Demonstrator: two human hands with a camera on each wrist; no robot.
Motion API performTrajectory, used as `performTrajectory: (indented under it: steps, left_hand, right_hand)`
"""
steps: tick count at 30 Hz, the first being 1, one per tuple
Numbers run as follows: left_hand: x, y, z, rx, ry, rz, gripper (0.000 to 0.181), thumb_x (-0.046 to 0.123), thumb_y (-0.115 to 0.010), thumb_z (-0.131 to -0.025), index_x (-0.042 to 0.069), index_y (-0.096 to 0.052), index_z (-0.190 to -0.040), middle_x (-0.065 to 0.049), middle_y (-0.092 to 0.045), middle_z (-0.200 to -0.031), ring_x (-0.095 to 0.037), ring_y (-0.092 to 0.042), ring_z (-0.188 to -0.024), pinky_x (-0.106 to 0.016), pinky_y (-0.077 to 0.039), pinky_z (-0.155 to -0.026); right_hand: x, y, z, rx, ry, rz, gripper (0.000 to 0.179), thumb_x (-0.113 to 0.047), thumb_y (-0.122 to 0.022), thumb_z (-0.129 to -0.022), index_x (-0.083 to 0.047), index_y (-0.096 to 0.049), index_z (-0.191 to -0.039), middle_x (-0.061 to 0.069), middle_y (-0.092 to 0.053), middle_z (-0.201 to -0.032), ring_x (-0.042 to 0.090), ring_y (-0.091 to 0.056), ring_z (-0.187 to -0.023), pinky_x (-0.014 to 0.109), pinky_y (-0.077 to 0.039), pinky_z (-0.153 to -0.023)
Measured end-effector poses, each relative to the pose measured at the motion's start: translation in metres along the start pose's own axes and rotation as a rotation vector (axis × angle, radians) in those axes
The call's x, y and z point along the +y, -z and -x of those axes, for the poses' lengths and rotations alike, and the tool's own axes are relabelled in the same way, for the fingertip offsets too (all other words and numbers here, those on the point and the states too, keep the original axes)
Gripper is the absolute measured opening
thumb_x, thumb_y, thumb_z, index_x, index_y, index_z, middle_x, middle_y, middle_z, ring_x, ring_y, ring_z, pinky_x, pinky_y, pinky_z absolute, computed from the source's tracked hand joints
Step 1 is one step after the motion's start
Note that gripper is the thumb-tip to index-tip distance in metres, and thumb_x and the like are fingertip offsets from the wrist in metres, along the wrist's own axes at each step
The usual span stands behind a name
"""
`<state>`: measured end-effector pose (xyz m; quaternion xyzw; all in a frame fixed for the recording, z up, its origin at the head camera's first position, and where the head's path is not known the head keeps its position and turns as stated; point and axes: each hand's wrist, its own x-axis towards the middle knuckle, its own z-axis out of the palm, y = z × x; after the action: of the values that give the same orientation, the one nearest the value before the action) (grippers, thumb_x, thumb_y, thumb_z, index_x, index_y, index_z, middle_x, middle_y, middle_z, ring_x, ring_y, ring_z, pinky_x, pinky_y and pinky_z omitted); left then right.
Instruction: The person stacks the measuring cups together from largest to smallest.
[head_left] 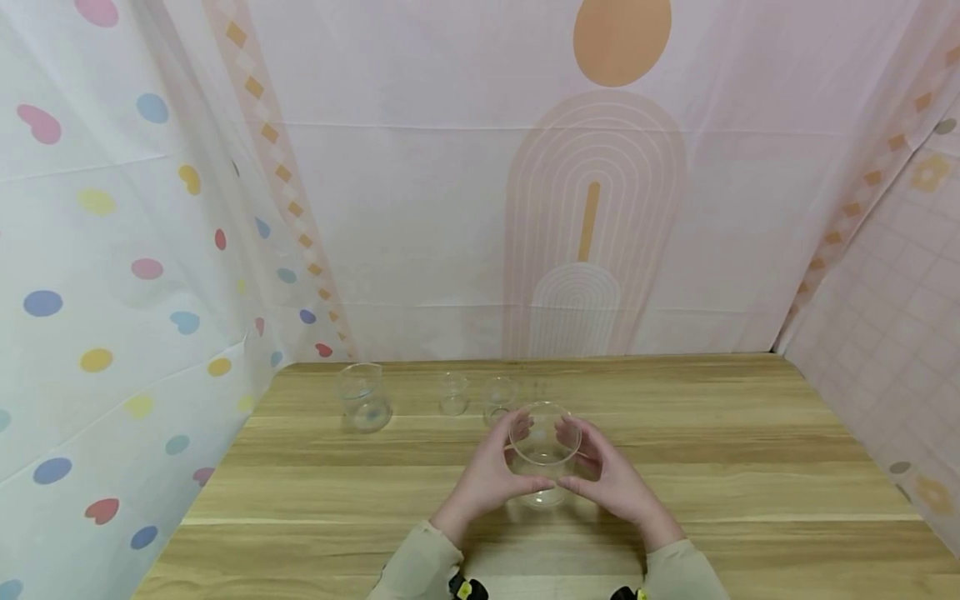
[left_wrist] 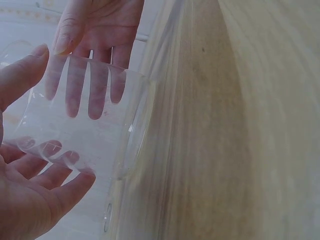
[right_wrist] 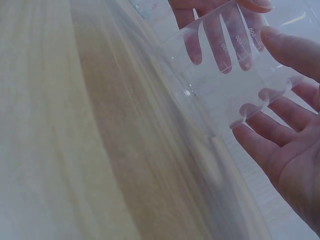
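Observation:
A clear glass beaker (head_left: 545, 457) stands upright near the middle of the wooden table, between both hands. The left hand (head_left: 491, 473) holds it from the left, and the right hand (head_left: 613, 479) from the right. On the near side the thumbs almost meet, while the other fingers curve round the far wall. White volume marks show on the glass beaker (right_wrist: 216, 86) in the right wrist view. From the left wrist view, the base of the beaker (left_wrist: 135, 131) is close to the tabletop, and fingers show through its wall.
Farther back on the wooden table (head_left: 720, 467), a larger glass beaker (head_left: 363, 400) stands at the left. Two smaller glass beakers stand to its right: one small beaker (head_left: 453, 395) and another (head_left: 499, 392) just behind the left hand. Patterned curtains (head_left: 420, 208) hang behind and at both sides.

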<state>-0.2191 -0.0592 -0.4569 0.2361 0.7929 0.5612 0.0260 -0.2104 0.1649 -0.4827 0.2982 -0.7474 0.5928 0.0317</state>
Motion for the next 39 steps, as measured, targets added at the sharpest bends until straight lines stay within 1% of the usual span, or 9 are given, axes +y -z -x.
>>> performTrajectory:
  steps: [6,13,19,22,24,29,30,33,39]
  left_hand:
    - [-0.0021,-0.0005,-0.0006,-0.006,0.01,-0.001,0.098,0.022,-0.091,-0.072,0.008,-0.034,-0.151,-0.015,-0.046,-0.148,-0.027,-0.046,-0.133,-0.047,-0.043,-0.103]
    - [-0.0051,-0.0006,-0.001,-0.008,0.016,-0.012,0.097,0.023,-0.091,-0.072,0.01,-0.035,-0.15,-0.013,-0.045,-0.148,-0.027,-0.046,-0.133,-0.047,-0.043,-0.103]
    - [-0.0048,-0.0002,-0.0009,-0.01,0.012,-0.032,0.098,0.025,-0.091,-0.072,0.009,-0.035,-0.15,-0.014,-0.047,-0.147,-0.026,-0.047,-0.133,-0.046,-0.044,-0.102]
    - [-0.0048,0.0002,-0.001,-0.01,0.009,-0.036,0.098,0.025,-0.091,-0.071,0.009,-0.035,-0.15,-0.014,-0.047,-0.146,-0.026,-0.047,-0.133,-0.045,-0.045,-0.102]
    - [-0.005,0.0005,-0.0011,-0.01,0.005,-0.035,0.099,0.024,-0.091,-0.071,0.008,-0.035,-0.15,-0.014,-0.048,-0.146,-0.026,-0.047,-0.133,-0.045,-0.045,-0.102]
    - [-0.0053,0.0007,-0.0021,-0.017,-0.006,-0.023,0.099,0.021,-0.092,-0.069,0.008,-0.036,-0.15,-0.014,-0.05,-0.144,-0.026,-0.048,-0.132,-0.045,-0.045,-0.102]
    - [-0.0053,0.0007,-0.0023,-0.018,-0.006,-0.02,0.099,0.021,-0.092,-0.069,0.008,-0.036,-0.15,-0.013,-0.05,-0.144,-0.026,-0.048,-0.132,-0.045,-0.045,-0.102]
    - [-0.0056,0.0007,-0.0026,-0.022,-0.011,-0.015,0.099,0.019,-0.092,-0.069,0.007,-0.036,-0.149,-0.014,-0.049,-0.145,-0.026,-0.048,-0.132,-0.045,-0.045,-0.102]
    - [-0.0067,0.0016,-0.0019,-0.027,-0.026,-0.008,0.097,0.016,-0.091,-0.07,0.006,-0.036,-0.149,-0.018,-0.047,-0.146,-0.031,-0.046,-0.133,-0.05,-0.043,-0.102]
  right_hand:
    - [0.0006,0.0005,0.0005,0.001,-0.01,0.003,0.081,-0.003,-0.076,-0.085,-0.002,-0.03,-0.152,0.028,-0.04,-0.148,0.047,-0.04,-0.133,0.025,-0.04,-0.103]
    - [0.0009,-0.0002,0.0,-0.008,0.003,0.001,0.082,-0.002,-0.076,-0.085,-0.002,-0.029,-0.152,0.029,-0.038,-0.149,0.048,-0.038,-0.134,0.022,-0.037,-0.105]
    - [0.0015,-0.0015,-0.0004,0.01,0.024,0.047,0.084,-0.004,-0.077,-0.084,-0.002,-0.029,-0.152,0.029,-0.042,-0.145,0.049,-0.041,-0.131,0.025,-0.04,-0.104]
    - [0.0011,-0.0023,-0.0013,0.011,-0.001,0.042,0.087,-0.005,-0.078,-0.083,-0.004,-0.028,-0.153,0.027,-0.042,-0.147,0.047,-0.041,-0.133,0.026,-0.039,-0.104]
    - [0.0009,-0.0026,-0.0017,0.006,-0.026,0.029,0.089,-0.006,-0.079,-0.083,-0.006,-0.027,-0.154,0.025,-0.04,-0.149,0.045,-0.039,-0.135,0.031,-0.038,-0.106]
    - [-0.0017,-0.0038,-0.0034,-0.005,-0.055,-0.018,0.093,-0.007,-0.08,-0.082,-0.008,-0.024,-0.156,0.024,-0.036,-0.152,0.043,-0.035,-0.138,0.054,-0.032,-0.108]
    - [-0.0023,-0.0041,-0.0038,-0.006,-0.056,-0.028,0.093,-0.007,-0.08,-0.081,-0.008,-0.024,-0.156,0.024,-0.036,-0.152,0.043,-0.035,-0.138,0.057,-0.031,-0.108]
    - [-0.0032,-0.0046,-0.0043,-0.009,-0.05,-0.047,0.093,-0.006,-0.079,-0.082,-0.008,-0.023,-0.156,0.024,-0.035,-0.153,0.044,-0.033,-0.139,0.06,-0.029,-0.108]
    - [-0.0016,-0.0058,-0.0053,-0.007,-0.037,-0.049,0.091,-0.005,-0.077,-0.084,-0.009,-0.023,-0.156,0.024,-0.035,-0.153,0.044,-0.034,-0.138,0.061,-0.03,-0.107]
